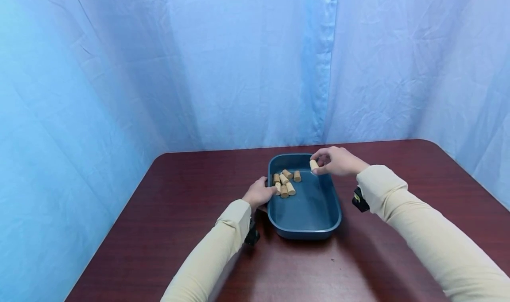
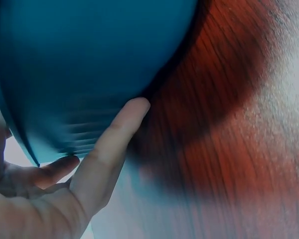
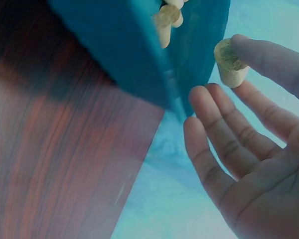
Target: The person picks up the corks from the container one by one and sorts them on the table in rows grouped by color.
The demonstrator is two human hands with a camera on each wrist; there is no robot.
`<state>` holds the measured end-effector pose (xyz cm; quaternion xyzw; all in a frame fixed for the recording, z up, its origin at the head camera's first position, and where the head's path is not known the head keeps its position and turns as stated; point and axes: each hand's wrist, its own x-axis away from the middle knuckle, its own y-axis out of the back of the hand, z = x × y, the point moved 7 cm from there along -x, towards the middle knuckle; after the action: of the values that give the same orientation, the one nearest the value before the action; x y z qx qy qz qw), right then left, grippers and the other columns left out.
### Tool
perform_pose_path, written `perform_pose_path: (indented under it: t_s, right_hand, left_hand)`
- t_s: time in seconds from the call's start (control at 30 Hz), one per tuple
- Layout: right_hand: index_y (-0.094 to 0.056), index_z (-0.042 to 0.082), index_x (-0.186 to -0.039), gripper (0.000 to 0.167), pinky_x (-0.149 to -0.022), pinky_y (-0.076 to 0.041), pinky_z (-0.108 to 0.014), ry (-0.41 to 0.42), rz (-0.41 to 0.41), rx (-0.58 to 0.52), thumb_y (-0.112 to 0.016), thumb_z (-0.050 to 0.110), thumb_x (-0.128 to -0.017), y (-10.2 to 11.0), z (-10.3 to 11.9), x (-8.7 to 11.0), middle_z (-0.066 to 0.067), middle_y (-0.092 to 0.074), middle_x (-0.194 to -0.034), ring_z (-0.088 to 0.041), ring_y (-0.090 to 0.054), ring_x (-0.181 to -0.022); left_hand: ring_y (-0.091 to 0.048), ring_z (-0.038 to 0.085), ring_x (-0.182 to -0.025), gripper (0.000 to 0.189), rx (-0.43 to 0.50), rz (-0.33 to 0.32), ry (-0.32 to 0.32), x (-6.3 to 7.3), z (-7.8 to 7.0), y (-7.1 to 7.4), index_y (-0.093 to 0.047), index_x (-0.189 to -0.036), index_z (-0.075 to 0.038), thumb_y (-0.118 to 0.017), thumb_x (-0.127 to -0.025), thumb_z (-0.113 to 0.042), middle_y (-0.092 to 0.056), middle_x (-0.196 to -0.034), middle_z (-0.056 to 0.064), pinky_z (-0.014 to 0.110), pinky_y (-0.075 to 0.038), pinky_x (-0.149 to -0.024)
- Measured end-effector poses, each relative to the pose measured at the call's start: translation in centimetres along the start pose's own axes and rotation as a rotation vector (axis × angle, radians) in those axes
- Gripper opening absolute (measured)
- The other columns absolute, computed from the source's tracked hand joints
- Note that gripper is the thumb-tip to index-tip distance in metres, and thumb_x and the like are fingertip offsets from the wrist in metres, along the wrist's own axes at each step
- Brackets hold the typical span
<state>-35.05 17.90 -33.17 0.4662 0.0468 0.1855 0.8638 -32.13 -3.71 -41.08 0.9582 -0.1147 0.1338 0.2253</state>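
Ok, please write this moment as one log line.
left hand: grips tray at left side | right hand: pinches one cork over tray's far right | other corks: in tray, toward left wall

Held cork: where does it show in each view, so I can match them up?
Head: the cork is just right of and below centre, pinched in the right hand at the tray's far right corner.
Left wrist: not in this picture.
Right wrist: upper right, pinched by the same hand.
Shared landmark: the tray, upper left in the left wrist view, top centre in the right.
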Motion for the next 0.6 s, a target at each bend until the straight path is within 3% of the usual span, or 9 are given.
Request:
perform_pose_path:
  t_s: [0.6]
  right_hand:
    - [-0.060, -0.006, -0.131, 0.045, -0.087, -0.055, -0.051, 0.026, -0.050, -0.035, -0.073, 0.018, -0.095, 0.2, -3.3, 1.1, -0.022, -0.067, -0.116, -0.040, -0.062, -0.110]
  left_hand:
    - [-0.062, 0.041, -0.115, 0.052, -0.019, -0.013, -0.018, 0.4, 1.3, 2.2, -0.037, -0.153, 0.000, -0.051, -0.105, -0.014, -0.053, -0.140, 0.027, 0.054, -0.058, -0.082]
